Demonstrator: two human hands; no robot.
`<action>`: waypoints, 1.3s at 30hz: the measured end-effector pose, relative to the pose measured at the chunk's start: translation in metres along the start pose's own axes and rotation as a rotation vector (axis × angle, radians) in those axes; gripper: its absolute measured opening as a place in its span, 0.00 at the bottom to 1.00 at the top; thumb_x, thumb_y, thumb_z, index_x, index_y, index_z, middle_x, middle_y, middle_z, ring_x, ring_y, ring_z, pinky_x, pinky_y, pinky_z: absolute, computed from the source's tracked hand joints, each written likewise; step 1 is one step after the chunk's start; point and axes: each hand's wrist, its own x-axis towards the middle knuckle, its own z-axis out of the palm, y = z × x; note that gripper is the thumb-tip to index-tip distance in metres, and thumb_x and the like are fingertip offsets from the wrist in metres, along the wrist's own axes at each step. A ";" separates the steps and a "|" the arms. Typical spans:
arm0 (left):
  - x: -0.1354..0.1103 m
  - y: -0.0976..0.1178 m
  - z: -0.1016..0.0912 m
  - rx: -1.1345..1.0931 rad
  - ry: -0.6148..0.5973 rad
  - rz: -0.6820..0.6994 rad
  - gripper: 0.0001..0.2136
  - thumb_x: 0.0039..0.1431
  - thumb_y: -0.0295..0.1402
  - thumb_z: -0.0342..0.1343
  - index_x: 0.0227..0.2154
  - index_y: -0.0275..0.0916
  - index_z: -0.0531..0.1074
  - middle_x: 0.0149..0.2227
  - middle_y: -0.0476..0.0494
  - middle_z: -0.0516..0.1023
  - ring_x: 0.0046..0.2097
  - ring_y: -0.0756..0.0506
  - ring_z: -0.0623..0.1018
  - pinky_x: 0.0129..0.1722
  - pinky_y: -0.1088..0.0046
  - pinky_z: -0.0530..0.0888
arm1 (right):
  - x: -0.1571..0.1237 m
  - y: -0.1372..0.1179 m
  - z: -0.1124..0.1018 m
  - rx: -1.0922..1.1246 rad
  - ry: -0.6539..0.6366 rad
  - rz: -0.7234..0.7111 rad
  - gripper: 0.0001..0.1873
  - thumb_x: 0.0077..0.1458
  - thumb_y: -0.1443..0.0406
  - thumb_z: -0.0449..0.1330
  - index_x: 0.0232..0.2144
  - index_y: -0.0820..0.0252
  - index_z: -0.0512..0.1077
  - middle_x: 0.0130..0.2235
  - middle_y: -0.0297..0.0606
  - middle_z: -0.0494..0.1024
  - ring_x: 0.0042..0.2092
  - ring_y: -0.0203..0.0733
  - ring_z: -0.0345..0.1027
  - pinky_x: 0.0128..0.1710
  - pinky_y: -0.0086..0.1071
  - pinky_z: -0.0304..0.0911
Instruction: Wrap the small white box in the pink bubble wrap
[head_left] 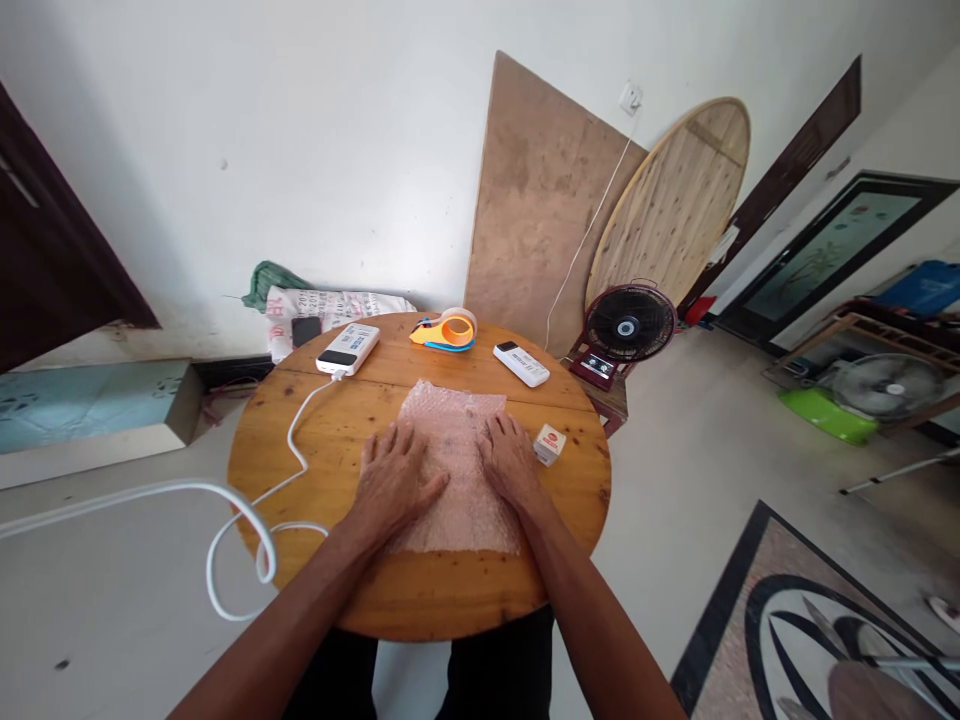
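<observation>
Head view, left hand (394, 475) and right hand (512, 462) palm-down (fingers (403, 436) extended), on bubble wrap (459, 450)

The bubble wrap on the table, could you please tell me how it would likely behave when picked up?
The bubble wrap would probably sag and flop, since it lies thin and flat against the wooden table. It is likely light for its size, as it looks like translucent bubbled film.
</observation>
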 end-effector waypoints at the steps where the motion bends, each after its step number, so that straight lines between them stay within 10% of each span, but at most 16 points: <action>1: 0.000 0.000 0.000 -0.001 0.000 -0.002 0.26 0.55 0.48 0.49 0.52 0.37 0.66 0.61 0.32 0.60 0.62 0.32 0.56 0.59 0.47 0.51 | 0.000 0.000 0.000 -0.001 0.001 0.002 0.17 0.62 0.60 0.48 0.50 0.62 0.65 0.53 0.46 0.67 0.56 0.47 0.55 0.54 0.39 0.53; 39: 0.001 -0.013 0.002 -0.039 -0.137 0.149 0.42 0.49 0.59 0.49 0.62 0.39 0.54 0.66 0.33 0.50 0.66 0.32 0.49 0.61 0.49 0.48 | 0.000 0.006 0.006 0.024 -0.009 0.035 0.19 0.61 0.68 0.46 0.53 0.67 0.63 0.54 0.50 0.66 0.58 0.47 0.54 0.56 0.39 0.52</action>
